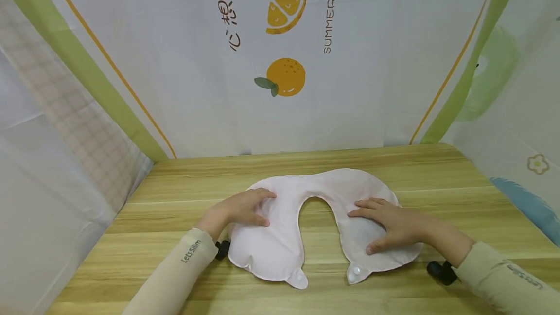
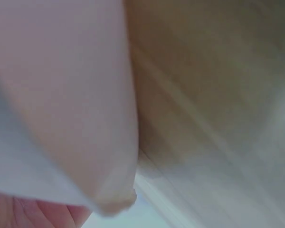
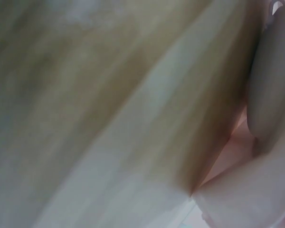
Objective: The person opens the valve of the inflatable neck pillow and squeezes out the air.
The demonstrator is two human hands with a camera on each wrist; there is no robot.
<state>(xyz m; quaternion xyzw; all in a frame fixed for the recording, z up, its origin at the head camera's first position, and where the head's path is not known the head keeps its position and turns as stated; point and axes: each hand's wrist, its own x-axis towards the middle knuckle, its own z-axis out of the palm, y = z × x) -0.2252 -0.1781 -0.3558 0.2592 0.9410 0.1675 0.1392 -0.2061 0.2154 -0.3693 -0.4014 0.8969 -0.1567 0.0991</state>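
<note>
A pale pink, U-shaped pillow (image 1: 280, 237) lies flat on the wood-grain table (image 1: 175, 198), its curve toward the back edge and its 2 ends toward the person. Each end carries 1 small tab: the left tab (image 1: 299, 279) and the right tab (image 1: 356, 272), the latter with 2 round snaps. The left hand (image 1: 246, 208) rests on the pillow's left arm, thumb and fingers apart and slightly bent, with a wide grip. The right hand (image 1: 395, 223) rests on the right arm, fingers spread wide. Both wrist views are blurred and show pink fabric beside the table surface.

Beige printed sleeves (image 1: 172, 271) cover both forearms, and 2 black devices (image 1: 442, 272) sit at the wrists. Behind the table hangs a white cloth (image 1: 197, 111) printed with 1 whole orange (image 1: 286, 77), 1 orange slice (image 1: 287, 0) and lettering.
</note>
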